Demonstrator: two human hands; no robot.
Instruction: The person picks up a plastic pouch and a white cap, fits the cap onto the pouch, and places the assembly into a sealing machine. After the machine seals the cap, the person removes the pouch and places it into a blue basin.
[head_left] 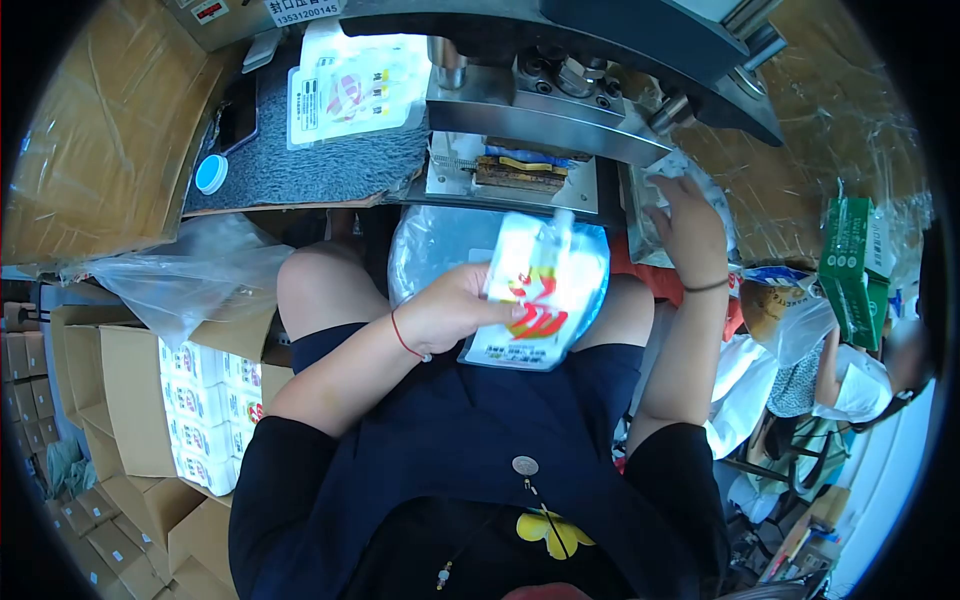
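My left hand (462, 308) is closed on a white stand-up pouch (524, 275) with red and yellow print and a narrow white spout at its top. The pouch is held over my lap, slightly blurred. To the right of the press, my right hand (690, 225) reaches over a clear plastic-lined container (648, 215). Its fingers are apart, and I see nothing between them. What lies in the container is hard to make out. Ahead stands the metal press (560, 125), with a brass-coloured block (522, 172) on its base plate.
Flat white printed pouches (360, 90) lie on a grey mat (375, 165), near a blue-white round lid (211, 174) and a phone (238, 122). An open carton (135, 410) holds packed pouches at left. A green box (848, 265) is at right. Another person (850, 385) sits beyond.
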